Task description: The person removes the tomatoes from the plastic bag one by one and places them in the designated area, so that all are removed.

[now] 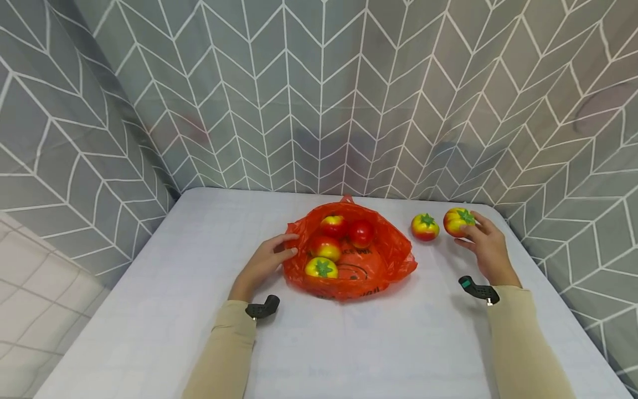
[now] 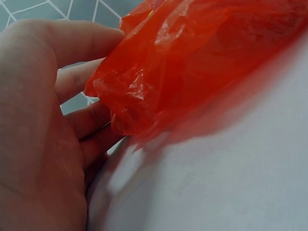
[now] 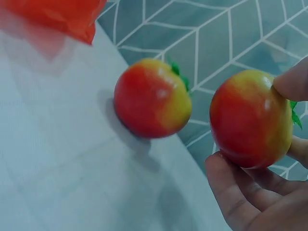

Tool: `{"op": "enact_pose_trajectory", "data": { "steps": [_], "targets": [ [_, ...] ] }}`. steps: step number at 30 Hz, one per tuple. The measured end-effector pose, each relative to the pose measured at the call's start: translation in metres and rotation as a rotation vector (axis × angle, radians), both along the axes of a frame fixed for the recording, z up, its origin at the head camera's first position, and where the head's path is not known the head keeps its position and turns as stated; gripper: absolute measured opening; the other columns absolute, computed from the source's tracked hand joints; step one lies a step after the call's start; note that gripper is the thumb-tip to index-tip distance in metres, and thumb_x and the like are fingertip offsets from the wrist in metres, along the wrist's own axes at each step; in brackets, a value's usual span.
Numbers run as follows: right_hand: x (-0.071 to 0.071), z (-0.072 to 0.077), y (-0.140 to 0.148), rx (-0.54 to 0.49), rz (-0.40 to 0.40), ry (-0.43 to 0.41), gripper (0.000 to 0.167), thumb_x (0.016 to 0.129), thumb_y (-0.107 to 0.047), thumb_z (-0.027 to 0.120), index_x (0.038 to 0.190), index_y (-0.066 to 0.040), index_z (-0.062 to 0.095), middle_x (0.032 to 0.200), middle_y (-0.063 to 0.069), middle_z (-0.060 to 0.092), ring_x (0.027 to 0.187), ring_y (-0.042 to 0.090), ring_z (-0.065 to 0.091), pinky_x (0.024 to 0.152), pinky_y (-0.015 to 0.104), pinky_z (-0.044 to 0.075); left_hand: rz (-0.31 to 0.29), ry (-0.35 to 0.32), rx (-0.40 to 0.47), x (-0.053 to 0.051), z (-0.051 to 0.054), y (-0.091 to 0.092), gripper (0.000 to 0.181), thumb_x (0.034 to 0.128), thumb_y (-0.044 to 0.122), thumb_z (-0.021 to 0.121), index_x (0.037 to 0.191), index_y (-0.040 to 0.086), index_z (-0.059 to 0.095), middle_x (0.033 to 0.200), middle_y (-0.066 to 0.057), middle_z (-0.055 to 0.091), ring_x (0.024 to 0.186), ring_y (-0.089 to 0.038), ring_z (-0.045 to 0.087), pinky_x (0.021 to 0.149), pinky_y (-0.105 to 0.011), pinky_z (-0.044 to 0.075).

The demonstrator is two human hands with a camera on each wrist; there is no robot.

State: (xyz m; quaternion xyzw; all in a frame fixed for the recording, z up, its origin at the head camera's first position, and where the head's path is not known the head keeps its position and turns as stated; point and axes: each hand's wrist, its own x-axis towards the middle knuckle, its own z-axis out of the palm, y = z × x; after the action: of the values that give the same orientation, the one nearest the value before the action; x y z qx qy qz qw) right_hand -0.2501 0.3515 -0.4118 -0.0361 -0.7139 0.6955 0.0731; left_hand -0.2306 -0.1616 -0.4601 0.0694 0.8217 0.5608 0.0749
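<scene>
My right hand (image 1: pixel 485 244) holds a red-and-yellow toy tomato (image 3: pixel 250 118) with a green leafy top, thumb on one side and fingers below. A second toy tomato (image 1: pixel 425 227) lies on the table just left of it. Left of centre an open red plastic bag (image 1: pixel 366 266) lies with its mouth facing up. Several fruits rest inside, among them a tomato (image 1: pixel 321 268) with a green top and a red fruit (image 1: pixel 361 233). My left hand (image 1: pixel 266 260) grips the bag's left edge with bent fingers; in the left wrist view the plastic hides some fingertips.
A white cloth covers the table (image 1: pixel 359 343). Behind and beside it hangs a grey curtain (image 1: pixel 319 111) with white zigzag lines, close to the table's back and right edges. Pale floor tiles (image 1: pixel 35 288) show at the far left.
</scene>
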Motion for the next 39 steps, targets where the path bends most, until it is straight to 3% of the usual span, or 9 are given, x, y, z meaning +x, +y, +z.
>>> {"op": "enact_pose_trajectory", "data": {
  "steps": [4, 7, 13, 24, 39],
  "targets": [
    [-0.002, -0.004, 0.002, -0.006, -0.017, -0.048, 0.070, 0.101, -0.020, 0.061, 0.158, -0.005, 0.024, 0.122, 0.003, 0.044, 0.086, 0.005, 0.064, 0.073, 0.020, 0.058, 0.003, -0.005, 0.003, 0.001, -0.003, 0.000, 0.044, 0.0934, 0.036, 0.069, 0.136, 0.028, 0.062, 0.147, -0.003, 0.050, 0.138, -0.029, 0.041, 0.110, -0.055, 0.039],
    [-0.001, -0.007, 0.004, 0.028, -0.029, -0.081, 0.072, 0.102, -0.020, 0.059, 0.159, -0.004, 0.020, 0.130, 0.011, 0.041, 0.084, 0.003, 0.064, 0.072, 0.019, 0.057, -0.014, -0.010, 0.000, 0.002, -0.004, 0.001, 0.044, 0.0936, 0.036, 0.069, 0.136, 0.028, 0.061, 0.147, -0.003, 0.050, 0.139, -0.029, 0.040, 0.111, -0.055, 0.038],
    [-0.006, -0.010, 0.006, 0.064, -0.013, -0.070, 0.074, 0.101, -0.022, 0.061, 0.159, -0.002, 0.019, 0.148, 0.028, 0.028, 0.085, 0.001, 0.065, 0.074, 0.019, 0.057, -0.002, 0.007, -0.011, 0.001, -0.004, 0.002, 0.042, 0.0938, 0.035, 0.069, 0.135, 0.029, 0.062, 0.146, -0.001, 0.052, 0.138, -0.028, 0.041, 0.111, -0.055, 0.037],
    [-0.014, -0.015, 0.014, 0.262, 0.012, -0.140, 0.075, 0.103, -0.032, 0.057, 0.159, -0.003, 0.016, 0.154, 0.031, 0.024, 0.090, -0.001, 0.058, 0.079, 0.017, 0.055, 0.007, -0.005, -0.022, 0.001, -0.003, 0.002, 0.042, 0.0941, 0.034, 0.069, 0.135, 0.028, 0.062, 0.147, -0.002, 0.051, 0.139, -0.027, 0.041, 0.112, -0.053, 0.037],
    [-0.020, -0.013, 0.020, 0.282, 0.044, -0.172, 0.076, 0.103, -0.033, 0.055, 0.160, -0.003, 0.013, 0.155, 0.032, 0.022, 0.091, -0.002, 0.056, 0.082, 0.020, 0.055, 0.004, 0.019, -0.019, -0.002, 0.000, 0.002, 0.043, 0.0947, 0.034, 0.068, 0.137, 0.027, 0.061, 0.147, -0.002, 0.050, 0.139, -0.028, 0.040, 0.112, -0.053, 0.037]
  ]
}}
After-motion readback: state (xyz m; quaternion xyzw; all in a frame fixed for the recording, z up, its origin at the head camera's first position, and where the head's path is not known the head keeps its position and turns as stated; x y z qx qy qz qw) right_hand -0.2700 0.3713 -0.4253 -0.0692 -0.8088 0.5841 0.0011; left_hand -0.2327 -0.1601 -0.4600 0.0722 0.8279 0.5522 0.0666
